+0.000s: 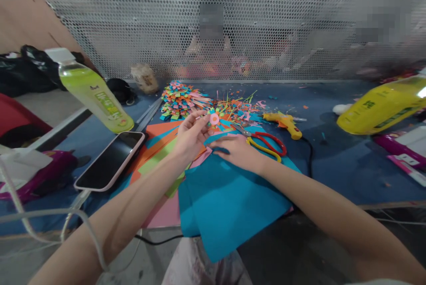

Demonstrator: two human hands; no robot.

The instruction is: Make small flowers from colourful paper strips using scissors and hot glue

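A small paper flower [214, 119] with a pink round centre and an orange middle is pinched between the thumb and fingers of my left hand [194, 133]. My right hand [238, 148] rests palm down over the blue paper sheets [233, 201], its fingers spread and pointing at the left hand. Scissors [268, 143] with red and yellow handles lie just beyond the right hand. Behind the hands stands a cone of many-coloured paper strips [179, 101], with loose cut strips [239, 107] to its right. Orange, green and pink sheets [159, 156] lie under the left forearm.
A yellow glue gun [285, 123] with a black cord lies right of the scissors. A phone [111, 161] on a white cable and a green drink bottle [96, 94] are at left. A yellow bottle [382, 105] is at right. A perforated metal panel [149, 23] rises behind the table.
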